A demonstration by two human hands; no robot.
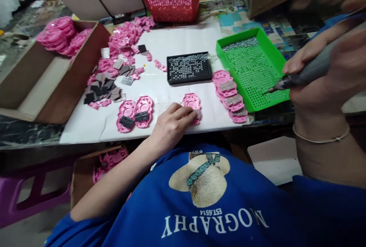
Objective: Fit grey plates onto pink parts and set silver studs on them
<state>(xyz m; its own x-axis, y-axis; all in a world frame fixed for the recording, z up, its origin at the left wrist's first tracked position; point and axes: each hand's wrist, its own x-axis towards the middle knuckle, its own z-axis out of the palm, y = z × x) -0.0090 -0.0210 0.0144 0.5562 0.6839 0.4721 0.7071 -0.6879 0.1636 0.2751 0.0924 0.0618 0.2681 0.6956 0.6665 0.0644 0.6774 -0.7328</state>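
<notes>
In the head view, a pink case (190, 100) is touched by the left hand (173, 124) near the front edge of the table (34, 136); whether its small grey plate (198, 114) is pinched cannot be told. A grey screwdriver (309, 70) is clamped in the right hand (328, 83), its tip held over a green tray (273, 54). Pink parts (171, 1) are held in a red basket (177, 17) toward the back edge.

On the sheet (160, 90) before you, two casings (144, 111) lie left of your left hand (173, 125), a third casing (191, 102) lies under its fingertips, and overlapping casings (235, 107) run along the larger tray (273, 54) at right. The smaller tray (190, 80) lies behind the third casing, between the loose parts (120, 44) and the larger tray; the basket (177, 12) stands behind the smaller tray, the box (77, 69) far left.
</notes>
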